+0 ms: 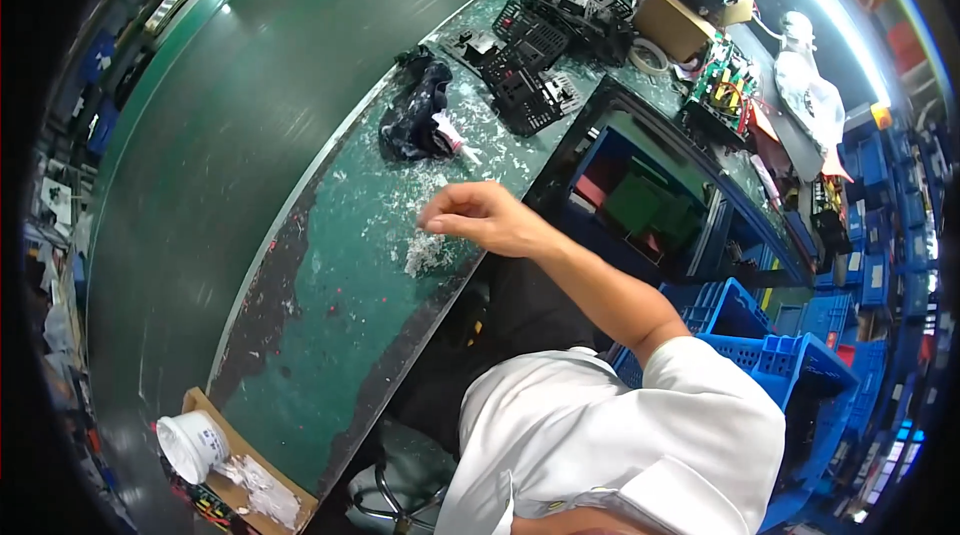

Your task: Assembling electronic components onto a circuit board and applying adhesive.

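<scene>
My right hand reaches left over the green workbench, its fingers curled and the thumb and fingertips brought together in a pinch. Whatever may be between the tips is too small to make out. Just beneath lies a patch of white flakes and crumbs scattered on the bench top. Beyond the hand sits a crumpled dark plastic bag, with a small white tube-like thing with red marks beside it. My left hand is out of the picture.
Black slotted plastic housings pile up at the bench's far end, near a tape roll and circuit boards. A black frame stands right of the bench, above blue crates. A white tub sits in a cardboard box at lower left.
</scene>
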Motion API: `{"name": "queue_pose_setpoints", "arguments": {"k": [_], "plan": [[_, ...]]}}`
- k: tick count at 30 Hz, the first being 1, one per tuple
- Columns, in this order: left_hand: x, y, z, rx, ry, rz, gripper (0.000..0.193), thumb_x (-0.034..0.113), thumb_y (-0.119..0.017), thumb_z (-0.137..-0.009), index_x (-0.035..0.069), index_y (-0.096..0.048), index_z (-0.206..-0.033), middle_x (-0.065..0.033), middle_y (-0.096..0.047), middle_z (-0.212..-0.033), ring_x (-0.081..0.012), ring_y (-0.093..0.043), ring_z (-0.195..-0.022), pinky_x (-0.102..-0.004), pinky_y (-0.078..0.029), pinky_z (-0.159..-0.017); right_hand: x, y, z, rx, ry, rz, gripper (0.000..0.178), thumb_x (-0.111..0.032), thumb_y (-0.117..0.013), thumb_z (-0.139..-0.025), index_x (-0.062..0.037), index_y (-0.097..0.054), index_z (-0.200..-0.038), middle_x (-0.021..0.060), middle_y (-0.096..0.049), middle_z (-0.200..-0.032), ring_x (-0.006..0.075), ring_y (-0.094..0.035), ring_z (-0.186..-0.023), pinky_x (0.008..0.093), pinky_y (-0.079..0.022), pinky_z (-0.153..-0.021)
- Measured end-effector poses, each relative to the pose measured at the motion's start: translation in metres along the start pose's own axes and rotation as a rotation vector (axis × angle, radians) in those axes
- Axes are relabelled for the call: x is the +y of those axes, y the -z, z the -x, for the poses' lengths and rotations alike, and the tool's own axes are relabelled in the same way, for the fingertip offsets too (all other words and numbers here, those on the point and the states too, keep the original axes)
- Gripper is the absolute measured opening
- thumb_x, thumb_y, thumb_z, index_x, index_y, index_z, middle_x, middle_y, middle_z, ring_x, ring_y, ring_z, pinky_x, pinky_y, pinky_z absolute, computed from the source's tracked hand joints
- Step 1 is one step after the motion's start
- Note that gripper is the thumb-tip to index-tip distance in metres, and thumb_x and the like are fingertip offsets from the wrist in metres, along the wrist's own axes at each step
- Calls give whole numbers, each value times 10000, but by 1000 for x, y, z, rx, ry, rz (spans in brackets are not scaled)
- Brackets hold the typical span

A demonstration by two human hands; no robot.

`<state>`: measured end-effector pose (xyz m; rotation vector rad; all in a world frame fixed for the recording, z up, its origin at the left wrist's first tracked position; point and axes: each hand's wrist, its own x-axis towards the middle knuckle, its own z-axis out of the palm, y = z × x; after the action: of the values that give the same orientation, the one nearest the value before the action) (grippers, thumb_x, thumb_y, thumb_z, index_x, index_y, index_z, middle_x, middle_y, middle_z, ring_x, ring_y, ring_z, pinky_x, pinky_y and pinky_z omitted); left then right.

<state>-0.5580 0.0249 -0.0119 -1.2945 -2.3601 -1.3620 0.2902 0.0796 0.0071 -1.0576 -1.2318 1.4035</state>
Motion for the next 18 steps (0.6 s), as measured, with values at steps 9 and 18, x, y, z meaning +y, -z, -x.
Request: {"name": "queue_pose_setpoints", "arguments": {"k": [9, 18], "plan": [[70, 92, -53, 387, -461, -488, 557, 401, -743, -839, -7, -625, -1200, -194, -685, -1084, -330, -669, -938, -434, -539, -777, -23, 131, -9, 921, 239, 1347, 521, -443, -799, -744, -38, -644, -1033, 152, -546, -1235, 359, -508, -1132, 448, -425, -920], [276, 7, -57, 86, -536, -318, 520, 312, -677, -915, -85, -591, -1239, -231, -653, -1187, -326, -658, -985, -400, -515, -890, -19, 145, -26, 835, 220, 460, 176, -144, -703, -891, 14, -638, -933, 45, -633, -870, 117, -580, -816, 249, -456, -752]]}}
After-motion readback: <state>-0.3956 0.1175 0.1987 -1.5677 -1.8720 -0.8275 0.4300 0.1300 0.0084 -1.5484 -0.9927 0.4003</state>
